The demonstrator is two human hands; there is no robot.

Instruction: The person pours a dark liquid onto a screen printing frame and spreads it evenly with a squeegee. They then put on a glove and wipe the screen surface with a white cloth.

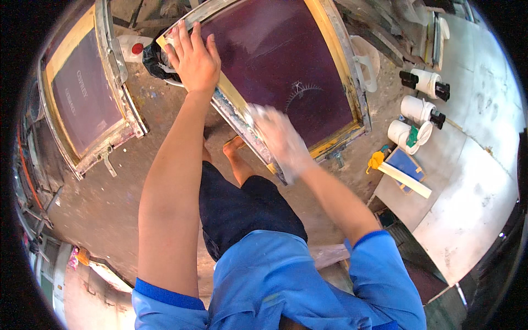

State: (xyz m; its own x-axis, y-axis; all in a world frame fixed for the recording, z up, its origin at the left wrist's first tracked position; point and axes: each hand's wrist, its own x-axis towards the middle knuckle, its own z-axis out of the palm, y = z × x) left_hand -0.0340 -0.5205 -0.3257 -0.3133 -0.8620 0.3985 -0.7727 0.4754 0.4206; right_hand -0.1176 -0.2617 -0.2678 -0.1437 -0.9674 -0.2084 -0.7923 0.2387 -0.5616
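A screen-printing frame (360,82) with a dark purple mesh (269,60) is tilted in front of me. Yellow tape lines its inner edges, and a pale curved design shows on the mesh. My left hand (192,60) lies on the frame's upper left corner, fingers stretched and apart, holding nothing. Against the taped near-left edge is my right hand (278,135), smeared by motion. Something whitish, perhaps a cloth or thin glove, covers it; its fingers cannot be made out. Black plastic (157,59) bunches beside the left hand.
Another taped screen frame (82,93) stands at the left. On the right, a pale table (467,192) carries several white tubs (404,135), a blue panel (406,165), a white strip (407,180) and a yellow cloth (375,161). A white handle (367,74) shows beyond the near frame.
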